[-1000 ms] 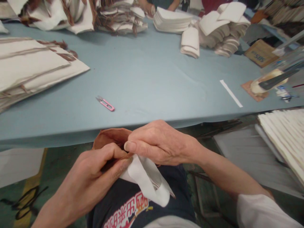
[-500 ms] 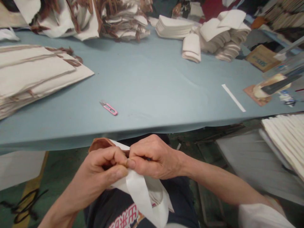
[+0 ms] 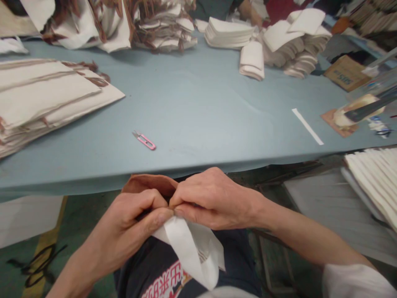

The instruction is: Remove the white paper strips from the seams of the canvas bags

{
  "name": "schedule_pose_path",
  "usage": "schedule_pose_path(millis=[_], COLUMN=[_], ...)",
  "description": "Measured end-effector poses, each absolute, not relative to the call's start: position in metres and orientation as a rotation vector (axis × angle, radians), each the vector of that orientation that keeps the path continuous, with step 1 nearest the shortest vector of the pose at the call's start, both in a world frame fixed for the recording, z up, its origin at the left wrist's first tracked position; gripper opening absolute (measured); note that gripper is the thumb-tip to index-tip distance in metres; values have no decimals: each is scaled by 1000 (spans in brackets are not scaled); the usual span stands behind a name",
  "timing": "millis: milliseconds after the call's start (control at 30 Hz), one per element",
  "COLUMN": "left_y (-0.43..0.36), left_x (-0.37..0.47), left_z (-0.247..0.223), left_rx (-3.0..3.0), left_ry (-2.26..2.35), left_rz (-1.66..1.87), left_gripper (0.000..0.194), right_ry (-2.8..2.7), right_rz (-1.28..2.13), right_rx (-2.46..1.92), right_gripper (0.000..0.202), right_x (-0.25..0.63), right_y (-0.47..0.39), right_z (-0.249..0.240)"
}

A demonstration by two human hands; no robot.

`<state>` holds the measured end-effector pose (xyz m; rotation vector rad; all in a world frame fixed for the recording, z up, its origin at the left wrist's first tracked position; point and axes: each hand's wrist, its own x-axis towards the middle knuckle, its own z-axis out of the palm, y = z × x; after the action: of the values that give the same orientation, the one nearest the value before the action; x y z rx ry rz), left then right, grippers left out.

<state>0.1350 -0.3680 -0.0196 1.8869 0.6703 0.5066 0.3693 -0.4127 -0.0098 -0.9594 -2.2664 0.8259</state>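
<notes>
Close together over my lap, my left hand [image 3: 136,221] and my right hand [image 3: 214,200] are both closed in a pinch, fingertips touching. Between them they grip a white strip [image 3: 182,242], whose loose length loops down over dark clothing with red and white lettering. Behind the fingers rises a brown piece of material [image 3: 151,182], apparently joined to the white one; the join itself is hidden by my fingers. On the blue table [image 3: 198,107] ahead lie pink thread snips [image 3: 146,140], apart from both hands.
Flat white pieces with brown edges [image 3: 46,95] are stacked at left. White folded pieces [image 3: 229,35] pile up at the back, near another person's hand [image 3: 252,15]. Rightward lie a white strip [image 3: 307,126], a cardboard box [image 3: 345,72] and a brush-like tool [image 3: 369,109].
Both hands have shifted slightly, keeping their pinch, and more of the brown material shows behind them. Another person's hand has come into view at the back. The snips lie as before.
</notes>
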Motion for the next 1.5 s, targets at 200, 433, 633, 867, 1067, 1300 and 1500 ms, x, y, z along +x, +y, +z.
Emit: schedule_pose_path(millis=[200, 433, 633, 867, 1067, 1300, 1500], left_y=[-377, -388, -386, -399, -416, -423, -405], left_x=[123, 145, 152, 153, 179, 199, 192], left_z=[-11, -11, -19, -18, -19, -18, -13], left_rx=[2257, 2334, 2390, 2591, 2644, 2521, 2326], left_ry=[575, 579, 663, 633, 711, 640, 512], left_rz=[408, 599, 703, 770, 806, 899, 660], left_gripper=[23, 30, 32, 38, 36, 34, 28], right_ry=[-2375, -2160, -2048, -2289, -2158, -1634, -1450], right_rz=[776, 568, 298, 333, 830, 1280, 1289], right_rx=[-993, -1082, -1119, -1007, -1107, -1102, -1101], right_gripper=[30, 17, 20, 27, 38, 57, 55], right_x=[378, 363, 351, 377, 403, 409, 410], right_y=[-423, -430, -430, -441, -456, -471, -477], right_z=[3, -13, -27, -14, -10, -34, -32])
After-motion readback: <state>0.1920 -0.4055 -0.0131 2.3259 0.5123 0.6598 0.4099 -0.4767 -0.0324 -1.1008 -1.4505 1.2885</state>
